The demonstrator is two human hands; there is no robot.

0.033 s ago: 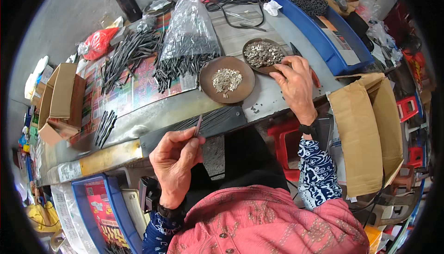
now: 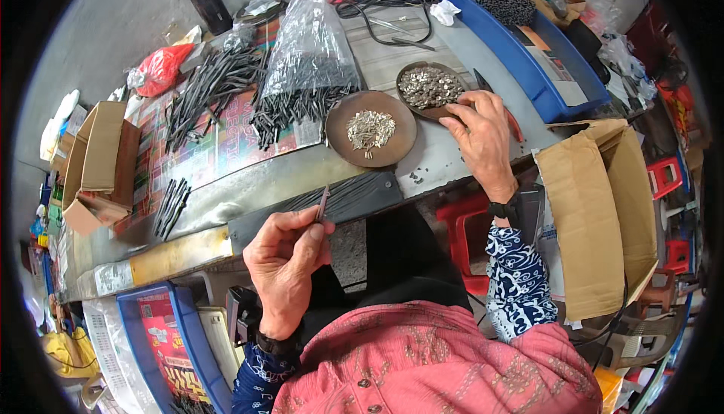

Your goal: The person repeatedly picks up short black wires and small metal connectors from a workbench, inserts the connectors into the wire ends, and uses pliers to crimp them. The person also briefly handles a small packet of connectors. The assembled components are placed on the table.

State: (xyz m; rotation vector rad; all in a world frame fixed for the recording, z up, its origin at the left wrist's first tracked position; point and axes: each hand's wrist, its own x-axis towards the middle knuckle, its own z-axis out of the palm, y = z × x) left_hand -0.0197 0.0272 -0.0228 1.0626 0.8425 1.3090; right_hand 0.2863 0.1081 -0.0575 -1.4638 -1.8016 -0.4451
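Observation:
My left hand (image 2: 285, 267) is closed in a pinch on a thin dark stick-like piece (image 2: 323, 203), which points up in front of the table's near edge. My right hand (image 2: 483, 139) reaches to a round brown dish (image 2: 403, 91) heaped with small silvery metal pieces (image 2: 431, 87). Its thumb and curled fingers come together at the dish's right rim; anything between the fingertips is hidden. Left of that dish stands a second brown dish (image 2: 385, 156) with a small pile of slim silvery pins (image 2: 370, 129) in it.
Black strips (image 2: 207, 93) and an open clear bag (image 2: 308, 44) of short black pieces lie left of the dishes. A smaller bunch of black sticks (image 2: 172, 208) lies near the front edge. Cardboard boxes (image 2: 581, 218) and a long blue tray (image 2: 520, 56) flank my right side.

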